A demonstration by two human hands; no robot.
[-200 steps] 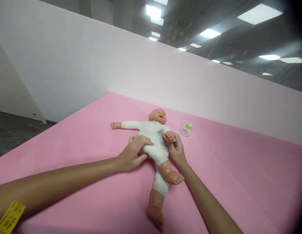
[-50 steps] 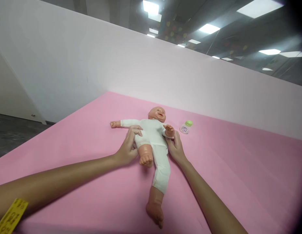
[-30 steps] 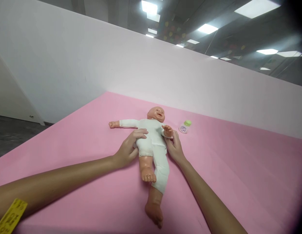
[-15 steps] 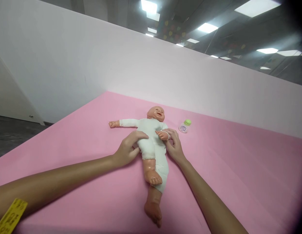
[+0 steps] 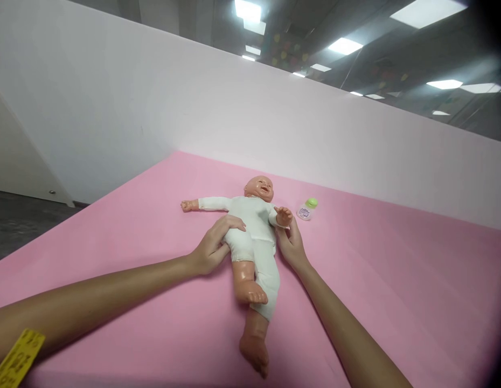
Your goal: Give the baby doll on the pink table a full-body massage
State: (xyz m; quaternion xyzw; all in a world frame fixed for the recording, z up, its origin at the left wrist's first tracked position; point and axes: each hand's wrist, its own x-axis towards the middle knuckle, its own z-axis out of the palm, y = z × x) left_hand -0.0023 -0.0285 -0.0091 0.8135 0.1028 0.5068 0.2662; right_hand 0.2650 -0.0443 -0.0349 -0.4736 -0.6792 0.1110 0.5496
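Observation:
A baby doll [image 5: 261,229] in a white cloth body lies on its back on the pink surface, head away from me. My left hand [image 5: 213,247] is closed around the doll's hip and upper thigh on the left side, thumb below and fingers on top. On the other side, my right hand [image 5: 291,247] grips the doll's forearm by the sleeve, its fingertips partly hidden behind the doll's raised hand [image 5: 283,215]. The doll's other arm [image 5: 212,203] stretches out to the left. One bare foot [image 5: 250,292] crosses above the other leg [image 5: 256,339].
A small clear bottle with a green cap [image 5: 307,209] stands right of the doll. The pink tabletop [image 5: 380,280] meets a white wall [image 5: 234,108] at the back. A yellow printed tape [image 5: 19,358] shows at the lower left.
The doll's arm in my right hand has swung outward to the right and up, away from its chest. The thigh in my left hand has shifted slightly left.

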